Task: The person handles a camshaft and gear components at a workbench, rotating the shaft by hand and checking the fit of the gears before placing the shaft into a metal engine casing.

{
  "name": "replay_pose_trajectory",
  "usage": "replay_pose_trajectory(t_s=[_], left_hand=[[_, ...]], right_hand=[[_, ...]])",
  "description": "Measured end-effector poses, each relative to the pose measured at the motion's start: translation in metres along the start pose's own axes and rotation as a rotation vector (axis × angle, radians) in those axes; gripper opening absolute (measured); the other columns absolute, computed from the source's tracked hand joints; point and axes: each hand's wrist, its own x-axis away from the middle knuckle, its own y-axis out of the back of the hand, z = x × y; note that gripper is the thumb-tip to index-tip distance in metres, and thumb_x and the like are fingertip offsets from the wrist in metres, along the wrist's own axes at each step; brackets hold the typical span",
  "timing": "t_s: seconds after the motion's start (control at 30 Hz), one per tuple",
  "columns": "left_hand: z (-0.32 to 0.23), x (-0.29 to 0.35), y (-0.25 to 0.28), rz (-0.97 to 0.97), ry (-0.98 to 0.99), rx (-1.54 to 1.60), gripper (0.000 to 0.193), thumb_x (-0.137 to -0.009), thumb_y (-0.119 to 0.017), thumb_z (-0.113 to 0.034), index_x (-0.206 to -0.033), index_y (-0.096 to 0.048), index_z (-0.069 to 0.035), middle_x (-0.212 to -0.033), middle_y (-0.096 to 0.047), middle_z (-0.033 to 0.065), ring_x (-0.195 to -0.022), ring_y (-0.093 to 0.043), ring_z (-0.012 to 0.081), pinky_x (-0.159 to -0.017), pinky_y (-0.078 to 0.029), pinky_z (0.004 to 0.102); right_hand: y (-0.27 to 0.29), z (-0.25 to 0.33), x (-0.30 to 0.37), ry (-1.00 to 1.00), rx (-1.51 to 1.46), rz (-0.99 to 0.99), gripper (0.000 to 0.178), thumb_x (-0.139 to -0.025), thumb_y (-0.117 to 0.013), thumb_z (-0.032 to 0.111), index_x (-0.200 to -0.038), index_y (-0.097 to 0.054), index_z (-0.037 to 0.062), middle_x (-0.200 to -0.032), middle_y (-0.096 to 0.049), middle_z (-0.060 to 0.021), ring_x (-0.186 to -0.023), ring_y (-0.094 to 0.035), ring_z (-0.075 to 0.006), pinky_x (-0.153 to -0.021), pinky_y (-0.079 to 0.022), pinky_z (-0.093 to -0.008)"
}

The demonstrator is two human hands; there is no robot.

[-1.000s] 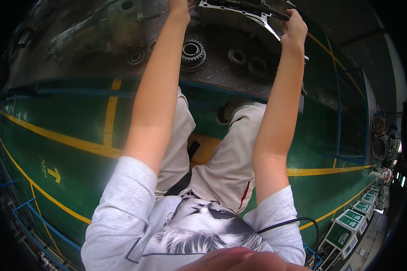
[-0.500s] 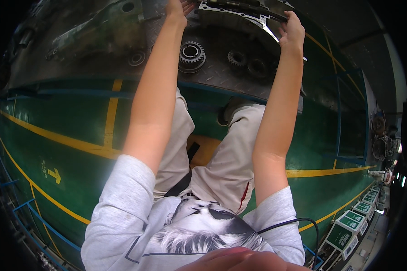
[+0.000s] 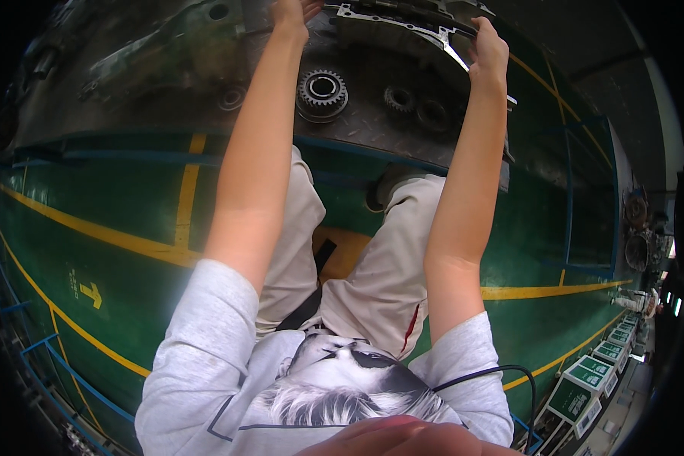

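A metal gear housing (image 3: 391, 39) with a bright, bolt-holed flange sits at the top of the view. Along its top runs a dark bar (image 3: 457, 27), its right end reaching my right hand (image 3: 489, 50). The thumb and fingers of that hand close around the bar's end, beside the housing's right corner. My left hand (image 3: 290, 14), cut off by the upper edge, is left of the housing with its visible fingers stretched toward it. Below and between the hands stands a toothed gear (image 3: 322, 89) on a ring. Two darker gears (image 3: 399, 99) lie further right.
The dark metal workbench (image 3: 357, 131) has a blue front edge. At the left lie a ring (image 3: 232, 97) and a large casting (image 3: 167, 45). Yellow lines (image 3: 114, 235) cross the green floor. Green-and-white boxes (image 3: 574, 397) stand in a row at the lower right.
My left hand has shifted slightly left and up. My right hand and the dark bar have moved slightly left. The gears stay on the bench.
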Motion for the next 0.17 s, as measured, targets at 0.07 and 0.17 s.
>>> replay_pose_trajectory(t_s=[0.07,0.17], left_hand=[[-0.001,-0.002,0.002,0.02,-0.019,-0.017,0.041,-0.088,-0.051,-0.033,-0.114,-0.051,-0.001,-0.089,-0.065,0.0152,-0.069,-0.066,0.0243,-0.058,-0.055,0.0305],[0.001,-0.005,0.004,0.039,-0.047,-0.105,0.044,-0.087,-0.053,-0.035,-0.115,-0.051,-0.001,-0.09,-0.066,0.0149,-0.07,-0.068,0.0245,-0.059,-0.056,0.0294]], right_hand=[[-0.002,0.005,0.004,-0.008,-0.017,0.022,0.039,-0.078,-0.066,0.022,-0.104,-0.058,-0.0065,-0.107,-0.054,-0.0138,-0.103,-0.048,-0.0218,-0.098,-0.035,-0.0385],[-0.004,0.008,0.01,-0.04,-0.021,0.04,0.052,-0.078,-0.065,0.021,-0.115,-0.055,-0.014,-0.128,-0.05,-0.024,-0.122,-0.044,-0.0272,-0.104,-0.031,-0.037]])
